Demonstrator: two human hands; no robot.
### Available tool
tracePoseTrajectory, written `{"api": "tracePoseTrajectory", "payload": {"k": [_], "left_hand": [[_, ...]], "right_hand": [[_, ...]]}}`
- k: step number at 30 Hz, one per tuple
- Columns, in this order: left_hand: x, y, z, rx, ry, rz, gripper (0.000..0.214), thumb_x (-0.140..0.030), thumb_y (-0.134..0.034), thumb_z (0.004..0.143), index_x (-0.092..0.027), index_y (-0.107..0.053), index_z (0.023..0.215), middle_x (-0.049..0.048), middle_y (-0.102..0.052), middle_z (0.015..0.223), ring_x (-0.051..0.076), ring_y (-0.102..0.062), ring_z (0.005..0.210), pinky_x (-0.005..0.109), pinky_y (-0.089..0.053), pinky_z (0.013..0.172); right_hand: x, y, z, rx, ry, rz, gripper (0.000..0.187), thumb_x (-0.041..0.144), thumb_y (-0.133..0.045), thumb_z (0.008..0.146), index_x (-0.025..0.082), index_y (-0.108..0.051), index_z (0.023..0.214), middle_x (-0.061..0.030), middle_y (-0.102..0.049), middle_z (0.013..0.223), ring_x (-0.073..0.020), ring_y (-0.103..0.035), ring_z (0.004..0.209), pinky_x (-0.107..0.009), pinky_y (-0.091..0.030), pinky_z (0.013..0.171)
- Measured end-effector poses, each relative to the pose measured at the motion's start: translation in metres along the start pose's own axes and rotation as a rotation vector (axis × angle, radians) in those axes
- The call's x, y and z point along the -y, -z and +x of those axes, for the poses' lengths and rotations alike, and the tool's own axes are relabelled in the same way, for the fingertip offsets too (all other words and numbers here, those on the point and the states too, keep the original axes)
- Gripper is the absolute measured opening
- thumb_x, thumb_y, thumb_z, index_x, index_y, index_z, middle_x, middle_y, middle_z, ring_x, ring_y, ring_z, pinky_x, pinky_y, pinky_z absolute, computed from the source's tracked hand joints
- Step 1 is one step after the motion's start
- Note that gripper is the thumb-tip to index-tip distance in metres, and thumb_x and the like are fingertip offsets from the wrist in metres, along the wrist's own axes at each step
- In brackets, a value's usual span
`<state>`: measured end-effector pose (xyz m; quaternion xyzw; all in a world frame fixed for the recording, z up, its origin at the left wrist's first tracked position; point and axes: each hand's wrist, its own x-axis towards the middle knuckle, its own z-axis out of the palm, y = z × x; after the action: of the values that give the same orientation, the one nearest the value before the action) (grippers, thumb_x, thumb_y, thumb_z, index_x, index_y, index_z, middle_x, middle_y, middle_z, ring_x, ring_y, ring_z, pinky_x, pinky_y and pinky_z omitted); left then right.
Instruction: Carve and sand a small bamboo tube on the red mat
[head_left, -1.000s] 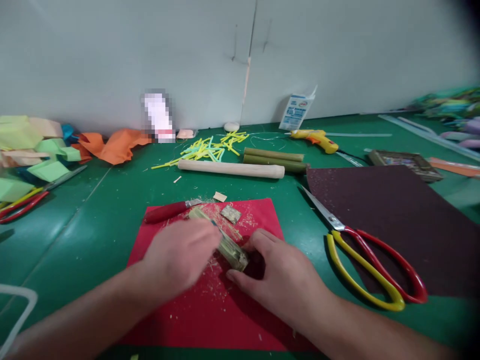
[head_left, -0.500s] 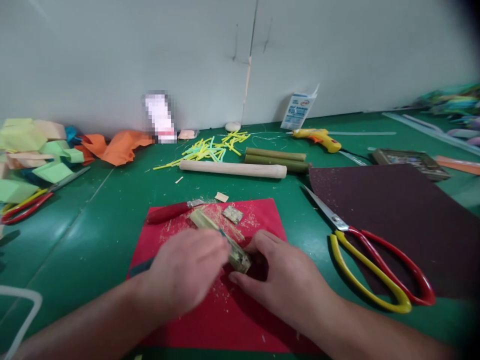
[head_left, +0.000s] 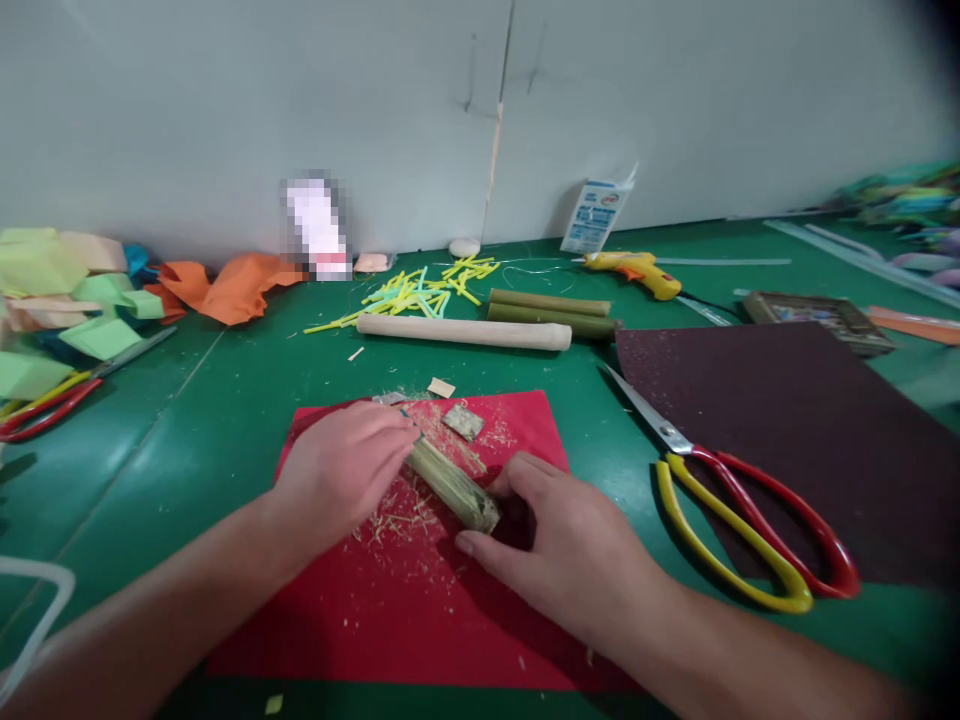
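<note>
A short greenish bamboo piece [head_left: 454, 485] lies slantwise over the red sheet [head_left: 420, 630], its rough near end toward me. My right hand [head_left: 559, 530] grips that near end between thumb and fingers. Over the far end curls my left hand [head_left: 349, 455], closed, with a dark edge peeping out at its fingertips; what it holds is mostly hidden. Fine shavings [head_left: 401, 520] are scattered on the sheet. Just beyond the bamboo lies a small mottled square [head_left: 463, 422]. The red-handled tool is now largely covered by my left hand, only its metal tip [head_left: 390, 398] showing.
Large scissors [head_left: 679, 445] lie at right, partly on a dark sheet [head_left: 780, 420]. Behind are a pale rod [head_left: 465, 332], green bamboo tubes [head_left: 551, 318], cut yellow strips [head_left: 405, 295] and a yellow glue gun [head_left: 637, 273]. Folded paper [head_left: 97, 325] and other scissors [head_left: 56, 410] are at left.
My left hand has slid up and left along the bamboo toward its far end, uncovering the middle and the shavings beside it. My right hand keeps its grip at the near end.
</note>
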<state>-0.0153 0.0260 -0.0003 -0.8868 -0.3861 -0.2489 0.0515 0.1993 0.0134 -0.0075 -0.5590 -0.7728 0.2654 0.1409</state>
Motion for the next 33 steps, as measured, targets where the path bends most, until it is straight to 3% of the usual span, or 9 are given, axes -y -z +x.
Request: {"api": "tracePoseTrajectory", "payload": {"k": [4, 8, 13, 17, 21, 25, 29, 33], "left_hand": [[-0.001, 0.0, -0.002, 0.055, -0.118, -0.076, 0.022, -0.015, -0.045, 0.088, -0.014, -0.062, 0.102, 0.0061, -0.067, 0.101, 0.018, -0.061, 0.096, 0.032, -0.052, 0.085], [-0.001, 0.0, -0.004, 0.044, 0.056, 0.001, 0.02, -0.017, -0.046, 0.088, -0.015, -0.063, 0.099, 0.0057, -0.067, 0.098, 0.018, -0.061, 0.094, 0.034, -0.051, 0.087], [-0.011, -0.001, -0.004, 0.041, -0.135, -0.116, 0.022, -0.015, -0.045, 0.088, -0.012, -0.062, 0.102, 0.0076, -0.067, 0.1, 0.019, -0.061, 0.096, 0.032, -0.053, 0.085], [-0.007, -0.001, -0.004, 0.034, 0.021, -0.052, 0.021, -0.015, -0.047, 0.087, -0.014, -0.062, 0.102, 0.007, -0.067, 0.1, 0.018, -0.061, 0.096, 0.033, -0.051, 0.088], [-0.002, -0.002, -0.006, 0.076, -0.112, -0.082, 0.025, -0.015, -0.048, 0.087, -0.016, -0.06, 0.109, 0.0065, -0.065, 0.109, 0.018, -0.059, 0.104, 0.032, -0.05, 0.091], [0.001, -0.003, -0.002, 0.027, 0.072, -0.057, 0.019, -0.017, -0.047, 0.088, -0.015, -0.063, 0.098, 0.0064, -0.066, 0.099, 0.017, -0.061, 0.095, 0.035, -0.05, 0.089], [-0.003, -0.001, -0.001, 0.08, -0.056, -0.112, 0.023, -0.016, -0.044, 0.089, -0.014, -0.062, 0.103, 0.0072, -0.065, 0.102, 0.018, -0.06, 0.097, 0.032, -0.051, 0.087], [-0.003, 0.001, -0.002, 0.044, 0.097, -0.039, 0.02, -0.016, -0.048, 0.087, -0.015, -0.063, 0.1, 0.0059, -0.065, 0.099, 0.017, -0.059, 0.094, 0.033, -0.05, 0.087]], "right_hand": [[0.002, 0.002, -0.001, 0.012, 0.012, -0.002, 0.023, 0.041, -0.064, 0.069, 0.023, -0.052, 0.076, 0.0019, -0.058, 0.072, -0.0149, -0.05, 0.063, -0.027, -0.032, 0.053], [0.002, 0.002, 0.0, 0.006, 0.004, 0.014, 0.024, 0.042, -0.064, 0.07, 0.023, -0.053, 0.077, 0.0023, -0.058, 0.072, -0.0144, -0.05, 0.062, -0.026, -0.032, 0.053], [0.001, 0.001, 0.0, -0.007, 0.045, -0.007, 0.021, 0.04, -0.061, 0.073, 0.022, -0.051, 0.075, 0.0009, -0.057, 0.074, -0.0151, -0.05, 0.064, -0.027, -0.032, 0.053], [0.002, 0.002, 0.0, -0.017, 0.052, 0.001, 0.02, 0.039, -0.061, 0.074, 0.021, -0.051, 0.077, 0.0009, -0.057, 0.073, -0.0148, -0.05, 0.062, -0.027, -0.032, 0.053], [0.001, 0.003, 0.002, -0.006, 0.064, 0.004, 0.019, 0.038, -0.06, 0.075, 0.021, -0.05, 0.076, 0.0001, -0.057, 0.075, -0.0153, -0.05, 0.065, -0.027, -0.033, 0.054], [0.002, 0.002, 0.001, 0.0, 0.034, -0.002, 0.02, 0.04, -0.058, 0.076, 0.021, -0.05, 0.076, 0.0006, -0.057, 0.074, -0.015, -0.049, 0.063, -0.027, -0.032, 0.053], [0.002, 0.002, 0.0, 0.006, 0.049, 0.005, 0.019, 0.039, -0.058, 0.076, 0.021, -0.05, 0.076, 0.0001, -0.057, 0.075, -0.0154, -0.05, 0.065, -0.027, -0.033, 0.055], [0.002, 0.003, 0.0, -0.01, 0.039, 0.006, 0.02, 0.04, -0.059, 0.075, 0.021, -0.051, 0.077, 0.0006, -0.057, 0.074, -0.0154, -0.05, 0.064, -0.027, -0.033, 0.054]]}}
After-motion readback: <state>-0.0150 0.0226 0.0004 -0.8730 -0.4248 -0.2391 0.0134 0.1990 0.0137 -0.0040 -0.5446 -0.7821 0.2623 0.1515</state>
